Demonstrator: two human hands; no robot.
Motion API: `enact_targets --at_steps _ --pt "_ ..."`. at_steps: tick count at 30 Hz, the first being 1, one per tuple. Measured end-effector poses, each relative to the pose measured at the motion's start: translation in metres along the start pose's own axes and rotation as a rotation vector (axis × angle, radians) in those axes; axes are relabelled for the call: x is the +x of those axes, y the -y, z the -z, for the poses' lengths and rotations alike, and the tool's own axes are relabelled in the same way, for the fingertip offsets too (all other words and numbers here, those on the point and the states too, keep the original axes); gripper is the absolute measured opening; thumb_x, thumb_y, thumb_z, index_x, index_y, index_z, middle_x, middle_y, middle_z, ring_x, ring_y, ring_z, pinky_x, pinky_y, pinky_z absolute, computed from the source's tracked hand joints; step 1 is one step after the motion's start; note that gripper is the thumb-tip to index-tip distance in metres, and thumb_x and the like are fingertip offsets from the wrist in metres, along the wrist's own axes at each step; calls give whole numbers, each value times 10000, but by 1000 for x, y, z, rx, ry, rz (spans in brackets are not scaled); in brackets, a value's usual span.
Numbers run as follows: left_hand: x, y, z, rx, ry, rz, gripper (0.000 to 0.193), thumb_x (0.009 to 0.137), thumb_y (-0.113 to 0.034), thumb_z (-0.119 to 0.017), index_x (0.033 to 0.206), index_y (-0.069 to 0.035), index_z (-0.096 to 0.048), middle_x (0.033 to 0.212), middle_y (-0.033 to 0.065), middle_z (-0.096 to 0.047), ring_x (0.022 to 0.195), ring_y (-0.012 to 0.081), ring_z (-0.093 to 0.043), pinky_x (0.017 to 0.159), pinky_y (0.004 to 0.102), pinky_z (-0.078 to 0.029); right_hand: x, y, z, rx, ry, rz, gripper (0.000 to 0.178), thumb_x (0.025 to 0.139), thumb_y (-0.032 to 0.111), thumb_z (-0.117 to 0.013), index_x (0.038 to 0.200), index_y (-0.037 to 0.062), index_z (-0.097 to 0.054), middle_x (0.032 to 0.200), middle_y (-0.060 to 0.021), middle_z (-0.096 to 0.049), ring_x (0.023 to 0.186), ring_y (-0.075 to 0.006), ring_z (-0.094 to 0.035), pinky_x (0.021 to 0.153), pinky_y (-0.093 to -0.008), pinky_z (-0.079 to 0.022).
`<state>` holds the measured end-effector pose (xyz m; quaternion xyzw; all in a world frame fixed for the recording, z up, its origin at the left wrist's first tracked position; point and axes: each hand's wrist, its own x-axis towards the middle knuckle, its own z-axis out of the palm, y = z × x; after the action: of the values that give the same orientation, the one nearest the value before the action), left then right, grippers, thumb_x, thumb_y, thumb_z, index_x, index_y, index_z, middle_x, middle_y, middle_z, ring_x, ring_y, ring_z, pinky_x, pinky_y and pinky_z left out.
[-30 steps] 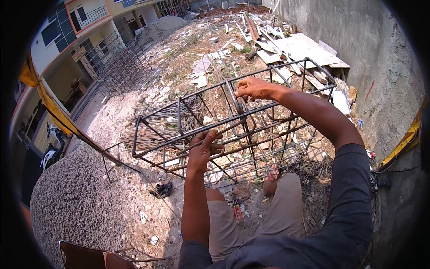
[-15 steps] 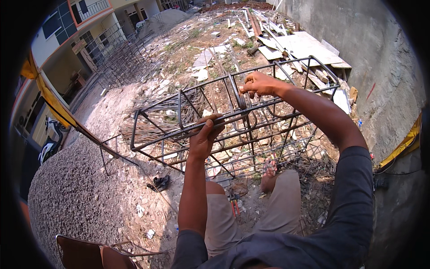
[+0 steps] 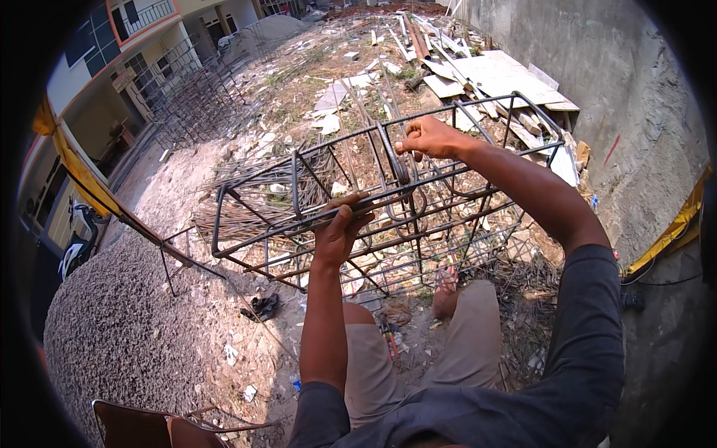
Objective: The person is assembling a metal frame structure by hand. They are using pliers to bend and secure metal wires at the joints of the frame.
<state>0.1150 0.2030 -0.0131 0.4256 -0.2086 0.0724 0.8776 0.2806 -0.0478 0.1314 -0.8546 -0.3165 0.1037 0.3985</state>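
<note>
Rebar forms the long box-shaped cage (image 3: pixel 388 201) that lies on its side across the middle of the view, raised off the rubble-strewn ground (image 3: pixel 299 104) in front of the seated person's knees. Its rusty dark-brown long bars run from lower left to upper right, joined at intervals by square stirrup loops; the frame is open on all sides, so dirt and debris show through it. The left hand (image 3: pixel 340 228) is clamped around a near top bar, fingers curled over it and thumb below. The right hand (image 3: pixel 426 138) is closed on a far top bar where a stirrup crosses, pinching something small there that cannot be made out.

Inside the cage, a few curved loose loops of bar (image 3: pixel 407 198) hang near the middle, below the right hand. Beyond the left end lies a bundle of straight rods (image 3: pixel 246 187) on the dirt. More rebar cages (image 3: pixel 190 104) stand farther back by the building, and flat boards (image 3: pixel 493 75) lie stacked near the concrete wall (image 3: pixel 620 89). A gravel heap (image 3: pixel 112 328) spreads at lower left.
</note>
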Motion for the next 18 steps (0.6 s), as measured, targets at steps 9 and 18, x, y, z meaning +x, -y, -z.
enact_targets --at_steps 9,18 --pt "-2 2 0 -7 -13 -15 441 1039 -305 -623 1335 19 -573 1374 224 -616 1215 322 -661 985 456 -609 -4 4 -1 -74 18 -39 439 914 428 -752 936 -3 -674 791 -82 -678 730 -143 -679 656 -318 -498" --pt "-6 -1 1 13 -13 3 382 1061 -235 -589 1383 -32 -561 1411 184 -592 1208 303 -664 973 445 -620 -1 9 -2 -143 120 -94 493 934 396 -750 1057 -78 -692 927 -190 -725 830 -241 -721 728 -387 -555"
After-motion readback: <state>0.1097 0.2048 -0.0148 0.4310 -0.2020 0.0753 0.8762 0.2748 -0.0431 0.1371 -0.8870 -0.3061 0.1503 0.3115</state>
